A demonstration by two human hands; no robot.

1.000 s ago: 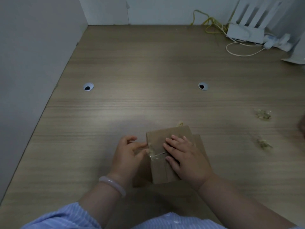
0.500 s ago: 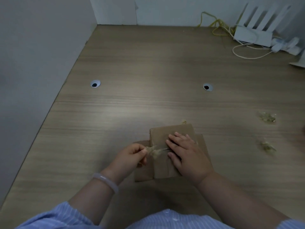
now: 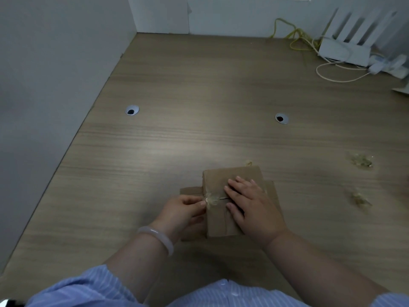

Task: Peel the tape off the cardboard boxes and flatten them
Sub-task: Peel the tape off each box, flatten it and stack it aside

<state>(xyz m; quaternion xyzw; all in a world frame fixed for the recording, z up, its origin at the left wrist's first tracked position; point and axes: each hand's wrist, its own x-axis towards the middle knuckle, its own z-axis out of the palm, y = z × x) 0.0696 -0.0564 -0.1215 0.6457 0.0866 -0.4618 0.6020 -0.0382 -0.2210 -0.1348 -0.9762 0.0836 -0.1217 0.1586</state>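
Note:
A small brown cardboard box lies on the wooden table near me, with flaps sticking out at its left and right. My right hand lies flat on its top, fingers straight, pressing it down. My left hand sits at the box's left edge and pinches a crumpled strip of clear tape that is still stuck at the seam. A thin dark slit shows along the seam beside the tape.
Two crumpled tape wads lie on the table to the right. A white router with yellow and white cables sits at the back right. Two round cable holes mark the table. A grey wall stands at the left.
My left hand has pulled the tape leftward off the seam and bunched it at the box's left edge. My right hand stays pressed on the box top.

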